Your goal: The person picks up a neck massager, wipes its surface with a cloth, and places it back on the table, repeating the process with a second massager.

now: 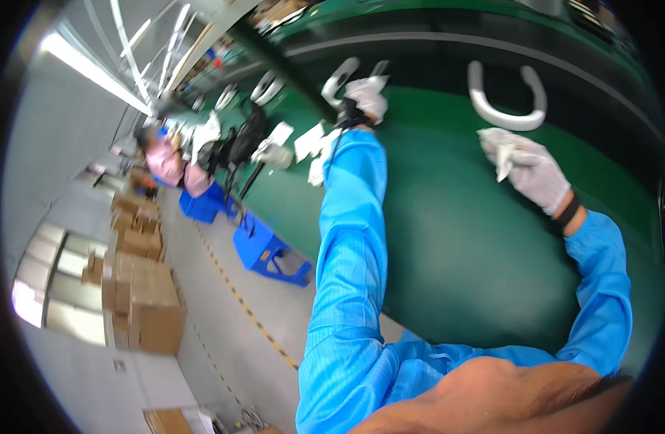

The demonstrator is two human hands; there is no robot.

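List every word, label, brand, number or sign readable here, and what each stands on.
No text is legible.
Small yellow label on the nearer blue plastic stool: too small to read.
White paper sheets on the green bench: too blurred to tell.
Brown cardboard boxes: no readable print.
White U-shaped part: no lettering visible.

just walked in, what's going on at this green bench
A person in blue sleeves is working with gloved hands. The right hand pinches a white cloth, just short of a white U-shaped part. The left hand is at another curved part; whether it grips it is unclear. A co-worker in pink sits farther along.
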